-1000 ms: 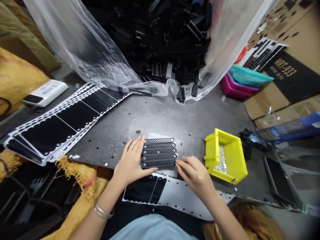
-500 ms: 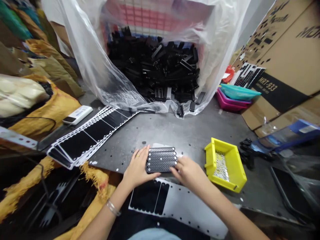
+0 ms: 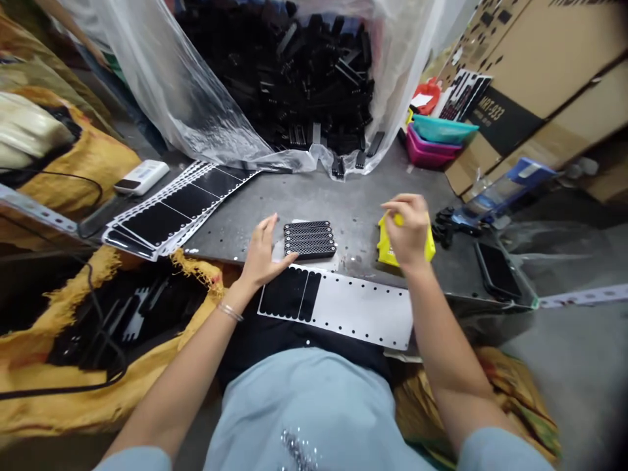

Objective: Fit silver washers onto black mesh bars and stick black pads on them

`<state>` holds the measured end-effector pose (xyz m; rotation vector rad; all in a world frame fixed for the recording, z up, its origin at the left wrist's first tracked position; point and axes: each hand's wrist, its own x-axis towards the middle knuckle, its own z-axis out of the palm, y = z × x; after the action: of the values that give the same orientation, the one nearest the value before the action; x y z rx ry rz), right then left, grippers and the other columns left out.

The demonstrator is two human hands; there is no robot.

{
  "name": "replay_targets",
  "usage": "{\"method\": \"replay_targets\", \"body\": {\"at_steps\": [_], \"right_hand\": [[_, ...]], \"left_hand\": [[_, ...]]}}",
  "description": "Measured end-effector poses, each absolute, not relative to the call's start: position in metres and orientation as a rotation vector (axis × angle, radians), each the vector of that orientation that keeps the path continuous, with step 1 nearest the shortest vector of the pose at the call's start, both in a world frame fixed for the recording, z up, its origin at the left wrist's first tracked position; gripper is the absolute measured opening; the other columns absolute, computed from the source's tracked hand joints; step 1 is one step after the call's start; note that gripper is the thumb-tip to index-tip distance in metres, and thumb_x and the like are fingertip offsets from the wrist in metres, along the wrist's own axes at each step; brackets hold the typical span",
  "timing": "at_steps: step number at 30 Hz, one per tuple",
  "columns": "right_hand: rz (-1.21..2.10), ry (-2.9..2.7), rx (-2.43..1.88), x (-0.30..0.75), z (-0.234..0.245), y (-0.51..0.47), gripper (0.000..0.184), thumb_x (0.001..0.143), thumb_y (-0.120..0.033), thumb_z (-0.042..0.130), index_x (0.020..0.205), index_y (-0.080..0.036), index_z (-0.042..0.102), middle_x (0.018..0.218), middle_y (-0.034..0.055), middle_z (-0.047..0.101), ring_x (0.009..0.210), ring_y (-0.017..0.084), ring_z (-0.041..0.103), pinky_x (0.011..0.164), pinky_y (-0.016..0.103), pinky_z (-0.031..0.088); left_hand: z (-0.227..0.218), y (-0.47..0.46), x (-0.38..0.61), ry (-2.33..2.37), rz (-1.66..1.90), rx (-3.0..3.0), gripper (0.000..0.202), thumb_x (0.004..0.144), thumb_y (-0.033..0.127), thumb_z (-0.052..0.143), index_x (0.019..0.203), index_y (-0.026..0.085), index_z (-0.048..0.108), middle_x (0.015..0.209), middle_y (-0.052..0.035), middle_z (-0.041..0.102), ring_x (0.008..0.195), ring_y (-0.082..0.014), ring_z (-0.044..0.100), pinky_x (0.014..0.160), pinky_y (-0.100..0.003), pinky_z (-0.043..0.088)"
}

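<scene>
The open left hand (image 3: pixel 262 252) rests just beside the black mesh strips (image 3: pixel 309 239), stacked at twelve o'clock on the tabletop (image 3: pixel 353 203); the curled right hand (image 3: pixel 409 229) is over the yellow bin (image 3: pixel 387 252) at one o'clock, any grip unclear; two black pads (image 3: pixel 289 293) remain on the backing sheet (image 3: pixel 363 311).

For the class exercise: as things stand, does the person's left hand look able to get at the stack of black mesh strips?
Probably yes. The left hand rests right beside the stack of black mesh strips on the metal table, and nothing appears to stand between them. The right hand is away over the yellow bin.
</scene>
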<state>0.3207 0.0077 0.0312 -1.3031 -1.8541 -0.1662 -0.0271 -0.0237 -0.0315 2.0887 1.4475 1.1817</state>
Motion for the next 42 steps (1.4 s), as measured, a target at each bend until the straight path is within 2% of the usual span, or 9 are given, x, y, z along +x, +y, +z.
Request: {"method": "replay_targets", "body": {"at_steps": [5, 15, 20, 23, 26, 30, 35, 40, 42], "right_hand": [[-0.101, -1.705, -1.459, 0.382, 0.024, -0.015, 0.02, 0.084, -0.014, 0.056, 0.09, -0.02, 0.074, 0.103, 0.0109, 0.064, 0.101, 0.028, 0.063, 0.096, 0.051, 0.052], [0.292, -2.03, -1.25, 0.27, -0.037, -0.093, 0.018, 0.095, -0.024, 0.066, 0.11, -0.022, 0.076, 0.091, 0.0044, 0.074, 0.09, 0.022, 0.068, 0.084, 0.038, 0.054], [0.443, -2.058, -1.107, 0.268, -0.018, -0.11, 0.017, 0.103, -0.02, 0.056, 0.105, -0.021, 0.073, 0.092, 0.0041, 0.07, 0.085, 0.017, 0.069, 0.079, 0.031, 0.054], [0.509, -2.1, -0.974, 0.266, 0.0, -0.123, 0.019, 0.105, -0.021, 0.053, 0.103, -0.022, 0.071, 0.097, 0.0049, 0.069, 0.089, 0.016, 0.069, 0.08, 0.029, 0.055], [0.498, -2.088, -0.916, 0.262, 0.01, -0.13, 0.02, 0.105, -0.022, 0.052, 0.104, -0.023, 0.072, 0.099, 0.0054, 0.068, 0.092, 0.017, 0.068, 0.081, 0.03, 0.055], [0.372, -2.051, -0.95, 0.25, 0.007, -0.133, 0.016, 0.102, -0.024, 0.061, 0.112, -0.026, 0.073, 0.104, 0.0061, 0.07, 0.101, 0.02, 0.068, 0.095, 0.04, 0.05], [0.156, -1.966, -1.05, 0.231, -0.009, -0.149, 0.027, 0.097, -0.021, 0.069, 0.121, -0.032, 0.074, 0.11, 0.0062, 0.072, 0.103, 0.023, 0.068, 0.096, 0.045, 0.047], [0.795, -1.758, -0.951, 0.253, 0.002, -0.168, 0.008, 0.099, -0.024, 0.064, 0.101, -0.028, 0.07, 0.108, 0.0069, 0.067, 0.101, 0.023, 0.072, 0.088, 0.042, 0.059], [1.035, -1.523, -0.931, 0.269, 0.011, -0.165, 0.004, 0.1, -0.029, 0.063, 0.104, -0.028, 0.062, 0.109, 0.0059, 0.063, 0.082, 0.02, 0.074, 0.075, 0.039, 0.064]], "left_hand": [[-0.05, -0.098, -0.023, 1.641, 1.455, 1.504, 0.052, 0.09, 0.051, 0.069, 0.129, 0.021, 0.052, 0.125, -0.0124, 0.06, 0.118, -0.0262, 0.062, 0.103, -0.047, 0.053], [-0.074, -0.107, 0.003, 1.405, 1.223, 1.259, 0.053, 0.082, 0.061, 0.072, 0.107, 0.016, 0.062, 0.093, -0.0095, 0.075, 0.085, -0.0235, 0.075, 0.078, -0.039, 0.061], [-0.038, -0.124, -0.004, 1.391, 1.214, 1.373, 0.057, 0.079, 0.06, 0.077, 0.118, 0.019, 0.066, 0.115, -0.0121, 0.074, 0.109, -0.0296, 0.071, 0.099, -0.048, 0.055], [-0.01, -0.128, 0.001, 1.419, 1.149, 1.749, 0.069, 0.078, 0.046, 0.084, 0.14, 0.026, 0.059, 0.149, -0.0115, 0.06, 0.145, -0.0327, 0.048, 0.126, -0.054, 0.027], [0.011, -0.123, 0.014, 1.23, 0.849, 2.181, 0.026, 0.095, 0.039, 0.068, 0.119, 0.029, 0.071, 0.123, -0.0051, 0.075, 0.128, -0.0281, 0.061, 0.128, -0.057, 0.013], [0.019, -0.121, 0.024, 1.166, 0.802, 2.2, 0.025, 0.104, 0.038, 0.052, 0.093, 0.025, 0.071, 0.088, -0.0007, 0.075, 0.09, -0.0205, 0.067, 0.106, -0.045, 0.042], [0.01, -0.128, 0.021, 1.276, 0.874, 2.188, 0.032, 0.108, 0.038, 0.045, 0.092, 0.025, 0.069, 0.087, -0.0006, 0.074, 0.084, -0.0189, 0.065, 0.082, -0.035, 0.046], [-0.006, -0.12, 0.005, 1.395, 0.934, 2.255, 0.031, 0.108, 0.035, 0.045, 0.1, 0.023, 0.072, 0.083, -0.0032, 0.072, 0.078, -0.0199, 0.062, 0.075, -0.036, 0.039], [-0.012, -0.11, -0.001, 1.395, 0.944, 2.297, 0.032, 0.108, 0.036, 0.045, 0.102, 0.024, 0.074, 0.082, -0.0038, 0.072, 0.076, -0.0199, 0.062, 0.074, -0.037, 0.038]]}}
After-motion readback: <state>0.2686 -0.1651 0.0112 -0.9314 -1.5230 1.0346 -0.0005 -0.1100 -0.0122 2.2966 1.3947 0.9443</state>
